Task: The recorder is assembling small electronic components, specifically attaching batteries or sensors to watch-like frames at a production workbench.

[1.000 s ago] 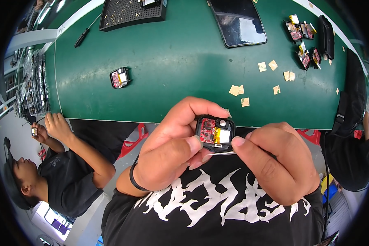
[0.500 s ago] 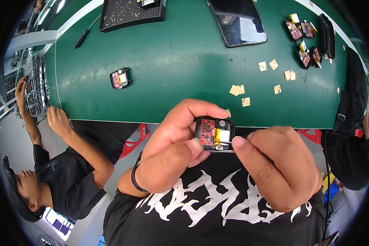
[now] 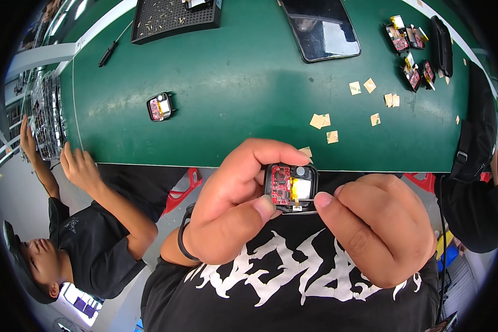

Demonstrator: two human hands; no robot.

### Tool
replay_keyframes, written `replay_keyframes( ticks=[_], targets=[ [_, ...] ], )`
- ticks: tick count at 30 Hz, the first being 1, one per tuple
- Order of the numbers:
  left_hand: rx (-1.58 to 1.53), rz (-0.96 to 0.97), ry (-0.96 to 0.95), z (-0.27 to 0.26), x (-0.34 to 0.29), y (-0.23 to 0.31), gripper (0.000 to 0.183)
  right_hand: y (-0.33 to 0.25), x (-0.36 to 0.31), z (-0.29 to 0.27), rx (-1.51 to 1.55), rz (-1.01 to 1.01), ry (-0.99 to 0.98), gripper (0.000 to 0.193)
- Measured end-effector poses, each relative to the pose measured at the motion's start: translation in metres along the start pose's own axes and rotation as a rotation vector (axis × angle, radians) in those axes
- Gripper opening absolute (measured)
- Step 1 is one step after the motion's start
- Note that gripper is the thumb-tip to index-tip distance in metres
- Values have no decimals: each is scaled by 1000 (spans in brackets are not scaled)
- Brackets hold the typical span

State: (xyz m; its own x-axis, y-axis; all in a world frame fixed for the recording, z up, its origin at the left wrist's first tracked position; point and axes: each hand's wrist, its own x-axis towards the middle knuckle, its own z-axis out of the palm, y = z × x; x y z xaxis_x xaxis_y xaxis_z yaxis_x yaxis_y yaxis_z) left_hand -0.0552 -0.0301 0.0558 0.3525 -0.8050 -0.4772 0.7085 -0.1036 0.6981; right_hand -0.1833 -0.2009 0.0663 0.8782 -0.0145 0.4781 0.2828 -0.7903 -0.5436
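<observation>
My left hand (image 3: 227,207) grips a small black device casing (image 3: 268,180) between thumb and fingers, just beyond the table's near edge. Inside the open casing are a red circuit board (image 3: 281,185), a silver-white battery with yellow tape (image 3: 301,190) and a round grey part (image 3: 300,171). A small white connector (image 3: 297,208) shows at the lower rim. My right hand (image 3: 379,227) is closed in a pinch at the casing's right side. From its thumb and finger a thin metal tool (image 3: 309,200) reaches over the casing; most of it is hidden.
Another open device (image 3: 160,107) lies on the green table (image 3: 232,105). Beige adhesive squares (image 3: 332,136), a black tablet-like slab (image 3: 329,33), several opened units (image 3: 409,72), a screwdriver (image 3: 108,54) and a black tray of screws (image 3: 174,25) surround it. A co-worker (image 3: 94,232) sits at left.
The casing has tilted slightly and shifted a little down in my left hand. My right hand keeps its pinch beside it. The co-worker's hands have moved slightly.
</observation>
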Motion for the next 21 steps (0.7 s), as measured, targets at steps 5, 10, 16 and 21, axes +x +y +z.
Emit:
replay_keyframes(
  ticks=[5,10,16,21],
  targets=[
    [14,147,-239,-15,-1,-8,53,0,-2,1,-6,-21,32,43],
    [89,157,-235,-16,-2,-8,52,-8,2,-3,-22,50,-41,43],
    [156,229,-290,-19,0,-8,53,-9,1,-7,-12,63,-45,40],
    [155,255,-323,-21,1,-12,54,-13,1,-8,-10,87,-62,38]
  ],
)
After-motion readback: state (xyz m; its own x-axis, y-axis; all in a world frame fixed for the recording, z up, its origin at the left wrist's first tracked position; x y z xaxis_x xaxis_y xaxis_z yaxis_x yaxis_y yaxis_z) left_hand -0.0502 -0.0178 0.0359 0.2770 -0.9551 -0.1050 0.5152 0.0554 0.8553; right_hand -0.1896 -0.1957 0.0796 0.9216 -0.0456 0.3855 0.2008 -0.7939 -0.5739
